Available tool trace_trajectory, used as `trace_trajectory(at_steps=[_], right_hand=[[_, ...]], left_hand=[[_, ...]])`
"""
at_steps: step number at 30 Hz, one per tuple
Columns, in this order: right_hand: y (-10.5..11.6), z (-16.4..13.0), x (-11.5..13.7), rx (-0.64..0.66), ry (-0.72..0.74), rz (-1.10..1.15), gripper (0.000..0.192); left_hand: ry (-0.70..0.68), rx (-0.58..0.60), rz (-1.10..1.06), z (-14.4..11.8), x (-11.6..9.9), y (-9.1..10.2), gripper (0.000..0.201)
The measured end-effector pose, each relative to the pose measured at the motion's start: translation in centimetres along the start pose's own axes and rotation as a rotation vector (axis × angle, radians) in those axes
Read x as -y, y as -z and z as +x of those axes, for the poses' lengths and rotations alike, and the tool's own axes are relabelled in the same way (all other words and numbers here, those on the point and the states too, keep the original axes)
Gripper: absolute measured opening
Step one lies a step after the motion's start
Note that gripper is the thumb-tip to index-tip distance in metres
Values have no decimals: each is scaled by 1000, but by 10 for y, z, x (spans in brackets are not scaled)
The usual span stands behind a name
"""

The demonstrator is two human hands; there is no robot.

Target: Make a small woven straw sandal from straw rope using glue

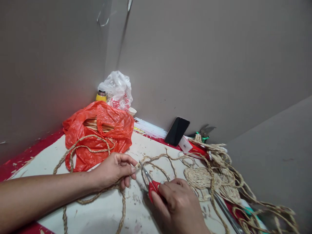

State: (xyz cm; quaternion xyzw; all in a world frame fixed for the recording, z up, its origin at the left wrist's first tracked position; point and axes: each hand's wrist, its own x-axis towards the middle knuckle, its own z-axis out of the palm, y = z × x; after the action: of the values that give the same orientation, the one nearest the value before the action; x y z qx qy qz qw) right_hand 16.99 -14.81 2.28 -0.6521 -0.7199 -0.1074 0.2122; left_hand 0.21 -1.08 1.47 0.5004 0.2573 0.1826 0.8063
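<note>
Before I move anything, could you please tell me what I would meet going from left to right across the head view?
Red plastic bag, scissors, phone, green-handled tool.

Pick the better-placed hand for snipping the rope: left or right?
Right, probably: the right hand already holds the scissors, tips by the rope, while the left hand is busy pinching it.
</note>
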Motion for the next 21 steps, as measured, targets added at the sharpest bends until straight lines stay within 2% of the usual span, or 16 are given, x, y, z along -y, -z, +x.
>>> trace_trajectory(at_steps=[3,5,8,10,13,16,18,21], right_hand=[[0,1,-5,-51,-133,198,38],[0,4,-6,-29,-346,454,42],[-3,7,1,73,-682,919,44],[-8,9,8,97,-813,1209,40],[-14,9,17,64,-922,1515,39],[-13,9,18,-21,-952,1645,31],[-8,11,12,-150,-953,1657,24],[2,14,0,-397,-954,1576,21]], left_hand=[[3,11,5,-1,-2,-1,34],[6,26,13,-2,-3,-2,34],[20,44,42,-4,-3,-2,34],[31,69,77,-6,-2,-4,35],[30,194,154,-11,0,-8,31],[26,301,216,-15,2,-13,31],[25,293,272,-16,1,-14,32],[-37,193,385,-17,-4,-13,22]])
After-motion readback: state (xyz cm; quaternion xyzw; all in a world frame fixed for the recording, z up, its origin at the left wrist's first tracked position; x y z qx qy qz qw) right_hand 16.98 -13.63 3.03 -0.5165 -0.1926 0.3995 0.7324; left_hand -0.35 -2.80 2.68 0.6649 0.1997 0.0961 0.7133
